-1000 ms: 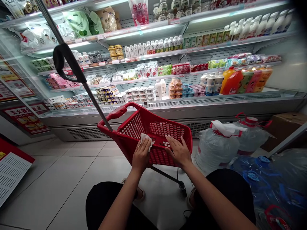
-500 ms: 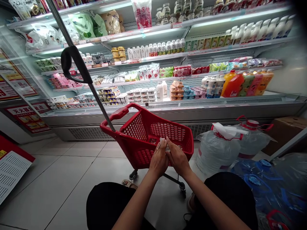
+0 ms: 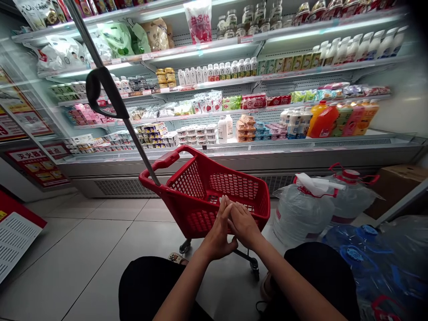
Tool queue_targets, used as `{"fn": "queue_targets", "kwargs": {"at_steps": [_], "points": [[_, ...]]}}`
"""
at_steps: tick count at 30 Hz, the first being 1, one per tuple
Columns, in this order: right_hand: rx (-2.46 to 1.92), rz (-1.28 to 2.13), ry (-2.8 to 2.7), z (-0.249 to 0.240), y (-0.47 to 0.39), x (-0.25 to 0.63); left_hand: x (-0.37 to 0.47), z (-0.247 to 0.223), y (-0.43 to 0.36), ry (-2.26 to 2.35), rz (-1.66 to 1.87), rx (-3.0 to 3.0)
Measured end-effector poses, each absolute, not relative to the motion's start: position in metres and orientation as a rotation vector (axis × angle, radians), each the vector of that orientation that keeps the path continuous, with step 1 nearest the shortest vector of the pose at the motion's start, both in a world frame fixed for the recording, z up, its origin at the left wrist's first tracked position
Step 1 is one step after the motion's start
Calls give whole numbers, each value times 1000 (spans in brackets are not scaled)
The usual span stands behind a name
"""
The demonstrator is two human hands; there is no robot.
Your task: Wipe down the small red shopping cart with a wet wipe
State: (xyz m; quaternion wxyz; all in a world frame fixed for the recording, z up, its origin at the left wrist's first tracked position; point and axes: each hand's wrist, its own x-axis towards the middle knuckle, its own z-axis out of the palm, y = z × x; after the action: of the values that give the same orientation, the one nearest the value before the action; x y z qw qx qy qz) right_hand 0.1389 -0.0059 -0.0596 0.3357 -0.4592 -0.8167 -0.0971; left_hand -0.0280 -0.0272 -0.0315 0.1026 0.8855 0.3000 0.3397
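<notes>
Meeting each other near the centre of the frame, the person's left hand (image 3: 219, 235) and right hand (image 3: 245, 226) are in front of the near side of a red plastic shopping cart with a lattice basket (image 3: 177, 207). The left hand has its long fingers stretched towards the top of the frame, with the thumb apart and pointing to the right. The right hand is laid against it, fingers almost straight and overlapping the left ones. A small white patch is seen at the fingertips, but I cannot tell whether either hand holds something, nor whether they touch the cart.

The cart stands on the pale tiled floor (image 3: 96, 245), in the middle of the frame. A grey metal pole (image 3: 138, 145) with a black looped grip (image 3: 107, 93) slants from its rim to the upper left. Large clear plastic water bottles (image 3: 302, 214) stand at the right, near the cart.
</notes>
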Motion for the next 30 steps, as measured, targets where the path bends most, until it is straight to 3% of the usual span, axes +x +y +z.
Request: {"fn": "queue_targets", "kwargs": {"at_steps": [6, 10, 18, 24, 30], "points": [[-1231, -410, -2133, -65, -7, 135, -55, -21, -19, 1268, 1116, 2860], [-1266, -518, -2094, -71, 2, 132, -58, -25, 5, 1579, 997, 2997], [-1156, -525, -2175, -67, -7, 166, -62, -32, 14, 1567, 951, 3068], [-1384, -541, -2013, -86, -44, 210, -56, -32, 11, 1587, 924, 3029], [-1358, -516, -2007, -76, -22, 163, -49, -36, 14, 1568, 900, 2991]]}}
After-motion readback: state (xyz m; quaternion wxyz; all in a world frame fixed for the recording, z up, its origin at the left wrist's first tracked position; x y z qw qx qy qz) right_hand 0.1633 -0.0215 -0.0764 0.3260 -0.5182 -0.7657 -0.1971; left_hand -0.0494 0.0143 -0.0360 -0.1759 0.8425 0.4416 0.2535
